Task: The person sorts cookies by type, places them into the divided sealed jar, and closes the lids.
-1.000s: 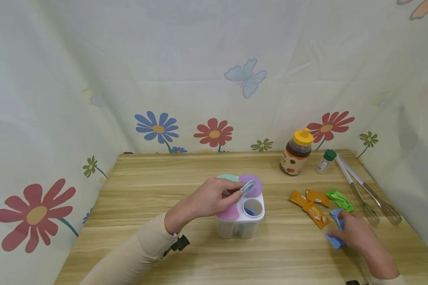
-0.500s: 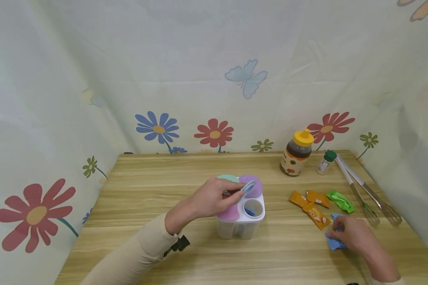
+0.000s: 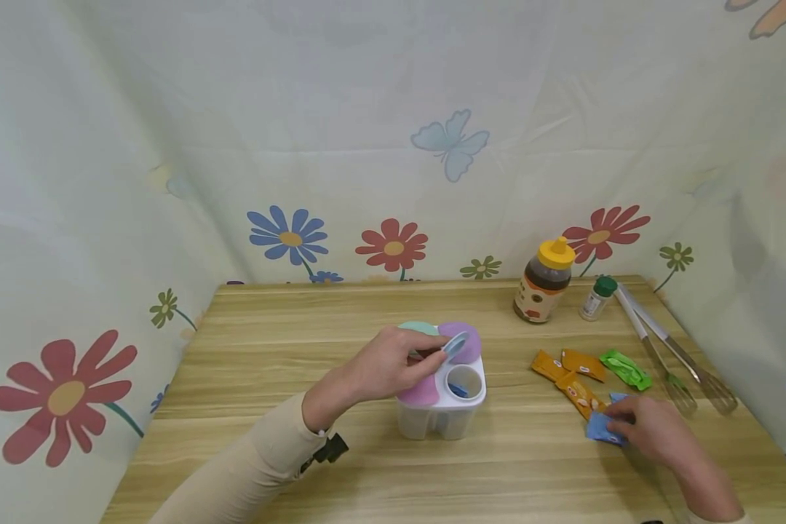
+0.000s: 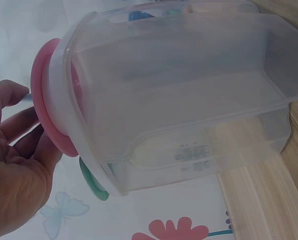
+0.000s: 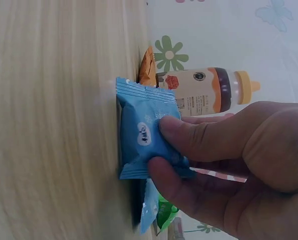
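A clear four-compartment container point(image 3: 442, 418) stands mid-table with mint, purple and pink lids. My left hand point(image 3: 440, 351) pinches its small blue lid point(image 3: 456, 342) and holds it tipped up over the open compartment. In the left wrist view the container point(image 4: 188, 100) and its pink lid point(image 4: 43, 120) fill the frame beside my left hand point(image 4: 19, 165). At the right, my right hand point(image 3: 612, 422) pinches a blue packet point(image 3: 599, 428) just above the table. In the right wrist view, thumb and forefinger grip that blue packet point(image 5: 144, 135).
Orange packets point(image 3: 573, 372), a green packet point(image 3: 624, 368) and a second blue packet point(image 3: 618, 398) lie right of the container. A honey bottle point(image 3: 545, 280), a small green-capped bottle point(image 3: 597, 297), tongs and a whisk point(image 3: 668, 356) sit at the back right. Flowered cloth walls enclose the table.
My right hand has closed on one blue packet and drawn it a little left, away from the other blue packet. The left hand and lid have not moved.
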### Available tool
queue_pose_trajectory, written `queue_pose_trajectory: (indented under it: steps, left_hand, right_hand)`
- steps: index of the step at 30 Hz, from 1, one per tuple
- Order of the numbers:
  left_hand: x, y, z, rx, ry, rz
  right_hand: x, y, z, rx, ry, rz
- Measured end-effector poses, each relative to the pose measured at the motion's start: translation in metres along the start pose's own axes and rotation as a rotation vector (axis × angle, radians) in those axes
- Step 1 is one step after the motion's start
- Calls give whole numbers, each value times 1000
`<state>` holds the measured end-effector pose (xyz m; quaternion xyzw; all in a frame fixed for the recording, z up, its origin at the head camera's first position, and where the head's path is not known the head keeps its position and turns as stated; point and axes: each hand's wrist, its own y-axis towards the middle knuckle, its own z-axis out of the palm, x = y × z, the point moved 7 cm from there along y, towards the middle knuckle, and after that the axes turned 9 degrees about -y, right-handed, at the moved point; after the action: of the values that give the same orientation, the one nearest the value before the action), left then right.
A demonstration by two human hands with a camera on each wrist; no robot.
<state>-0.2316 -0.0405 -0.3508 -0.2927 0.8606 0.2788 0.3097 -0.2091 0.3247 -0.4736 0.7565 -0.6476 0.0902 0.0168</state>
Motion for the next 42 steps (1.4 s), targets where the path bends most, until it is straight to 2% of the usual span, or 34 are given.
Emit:
queue_pose_trajectory:
  steps: [4,15,29,42]
  left_hand:
    - [-1,0,0,1,-3,-1]
    - [0,0,-1,-3,-3,14]
    - [-1,1,-2,1,-14,5]
    - [1,-1,0,0,-14,-7]
  right_hand:
    - [2,-1,-2,-17,6,1]
    - [13,-5,-13,-132,24,-45]
    - [21,1,-20,-147,32,-44]
    - [43,6,-31,-239,46,-102]
